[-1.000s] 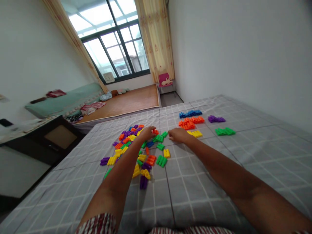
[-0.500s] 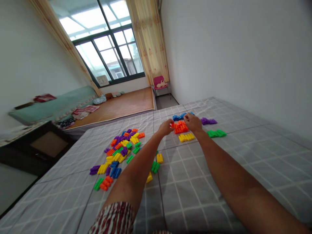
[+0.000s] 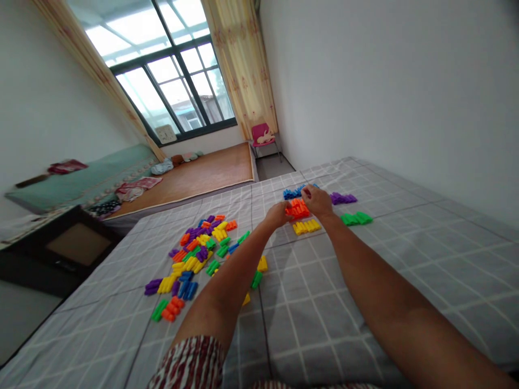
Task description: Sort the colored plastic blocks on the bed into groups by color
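Note:
My left hand (image 3: 278, 214) is at the left end of a cluster of small orange plastic pieces (image 3: 298, 208), its fingers bent and closed against an orange piece there. Just right of the cluster, my right hand (image 3: 317, 201) hovers with fingers curled in a pinch; what they hold, if anything, is hidden. Behind the orange cluster runs a row of blue pieces (image 3: 292, 193), partly covered by the right hand. Yellow pieces (image 3: 307, 227) lie in a row in front. Purple pieces (image 3: 344, 198) and green pieces (image 3: 357, 218) form rows to the right.
A loose spread of mixed-colour pieces (image 3: 190, 263) lies left of my left forearm on the grey checked bedsheet (image 3: 324, 319). A dark cabinet (image 3: 60, 251) stands at the left. Beyond are a second bed (image 3: 211, 173), a pink chair (image 3: 261, 132) and the right wall (image 3: 385, 81).
The view has shifted slightly. My left hand stays at the orange cluster with its fingers now closer against it. My right hand remains just above the cluster's right side.

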{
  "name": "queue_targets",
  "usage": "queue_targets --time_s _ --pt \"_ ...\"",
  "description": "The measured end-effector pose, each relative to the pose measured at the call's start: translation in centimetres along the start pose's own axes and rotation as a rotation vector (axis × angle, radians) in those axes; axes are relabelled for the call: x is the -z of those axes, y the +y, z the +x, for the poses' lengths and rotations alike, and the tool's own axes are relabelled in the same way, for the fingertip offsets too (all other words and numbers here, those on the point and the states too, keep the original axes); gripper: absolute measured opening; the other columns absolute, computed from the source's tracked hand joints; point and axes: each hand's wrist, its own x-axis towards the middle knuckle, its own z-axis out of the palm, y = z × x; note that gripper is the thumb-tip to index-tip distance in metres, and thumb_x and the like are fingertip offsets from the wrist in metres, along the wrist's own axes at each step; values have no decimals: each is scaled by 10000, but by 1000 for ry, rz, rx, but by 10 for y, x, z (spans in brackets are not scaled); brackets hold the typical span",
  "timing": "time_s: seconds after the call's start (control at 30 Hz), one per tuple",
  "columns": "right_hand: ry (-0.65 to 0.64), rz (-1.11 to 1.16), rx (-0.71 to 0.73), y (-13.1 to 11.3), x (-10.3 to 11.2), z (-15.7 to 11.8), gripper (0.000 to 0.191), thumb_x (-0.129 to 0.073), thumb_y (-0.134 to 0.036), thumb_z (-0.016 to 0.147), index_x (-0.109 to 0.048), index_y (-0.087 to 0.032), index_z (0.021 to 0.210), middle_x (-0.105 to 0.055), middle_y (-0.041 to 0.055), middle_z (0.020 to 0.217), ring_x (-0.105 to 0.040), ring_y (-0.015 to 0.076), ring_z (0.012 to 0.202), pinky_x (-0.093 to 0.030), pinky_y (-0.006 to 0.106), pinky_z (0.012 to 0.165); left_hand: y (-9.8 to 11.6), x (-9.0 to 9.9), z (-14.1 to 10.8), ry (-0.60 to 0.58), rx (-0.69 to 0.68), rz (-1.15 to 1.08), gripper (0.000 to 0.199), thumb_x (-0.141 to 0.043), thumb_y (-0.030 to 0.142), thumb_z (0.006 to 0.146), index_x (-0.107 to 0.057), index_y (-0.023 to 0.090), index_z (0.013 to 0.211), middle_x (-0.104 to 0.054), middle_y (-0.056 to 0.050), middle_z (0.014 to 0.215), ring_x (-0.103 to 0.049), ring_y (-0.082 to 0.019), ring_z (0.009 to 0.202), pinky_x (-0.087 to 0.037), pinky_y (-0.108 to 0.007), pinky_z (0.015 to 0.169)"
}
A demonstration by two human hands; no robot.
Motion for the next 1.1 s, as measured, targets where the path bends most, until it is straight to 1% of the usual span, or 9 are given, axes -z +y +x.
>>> queue_targets --time_s 0.17,0.33,0.47,0.53,0.7,0.77,0.87,1.0,1.1 --pt "-6 -4 8 -2 1 0 261 -436 -330 931 -662 -201 949 -714 77 890 -610 202 769 -376 285 665 1 4 -5 -5 35 31 442 -726 271 731 -621 195 1153 -664 -77 1187 -635 -227 1048 -508 -315 883" --pt "-5 0 34 -5 6 1 267 -424 -325 940 -656 -193 955 -713 89 908 -623 214 807 -377 288 685 -19 36 -28 99 12 11 409 -647 411 822 -621 211 1179 -664 -65 1169 -663 -179 923 -516 -287 828" --pt "-66 42 96 -21 5 1 300 -408 -349 955 -653 -182 997 -716 94 903 -629 215 796 -378 287 676 -66 74 -73 130 51 6 285 -555 368 882 -675 201 1079 -712 -54 1027 -667 -174 874 -515 -303 843" --pt "-155 108 172 -37 0 -4 292 -423 -357 954 -652 -183 1007 -716 79 879 -632 202 774 -385 277 668 -97 90 -105 127 126 6 256 -558 322 875 -691 193 1052 -724 -54 986 -670 -179 867 -516 -306 837" --pt "-615 313 523 -88 -21 -41 236 -521 -354 916 -666 -210 1034 -724 44 945 -637 156 734 -424 252 672 -170 117 -193 219 366 26 211 -584 257 841 -716 206 996 -737 -67 934 -674 -202 840 -518 -315 797" --pt "-733 325 630 -105 -28 -60 228 -556 -333 896 -671 -217 1056 -717 50 1014 -641 153 755 -439 256 698 -191 121 -223 241 427 31 197 -582 256 834 -724 208 962 -742 -67 915 -673 -208 824 -515 -313 782" --pt "-748 283 696 -123 -33 -79 214 -563 -288 887 -682 -208 1046 -705 69 1032 -642 167 813 -447 266 725 -211 116 -253 259 458 2 199 -580 277 832 -731 209 942 -749 -45 954 -675 -212 853 -511 -298 799" --pt "-670 242 669 -147 -42 -76 194 -534 -250 896 -688 -193 999 -710 65 966 -638 169 806 -448 269 718 -218 97 -262 282 434 -27 241 -558 309 850 -725 223 1002 -739 -34 1037 -671 -208 937 -510 -302 860" --pt "-637 155 639 -171 -62 -58 208 -539 -228 889 -689 -186 1026 -714 77 1015 -646 178 845 -457 280 761 -219 80 -259 348 414 0 248 -533 255 854 -721 214 1009 -719 -56 1070 -645 -204 1016 -494 -318 931"
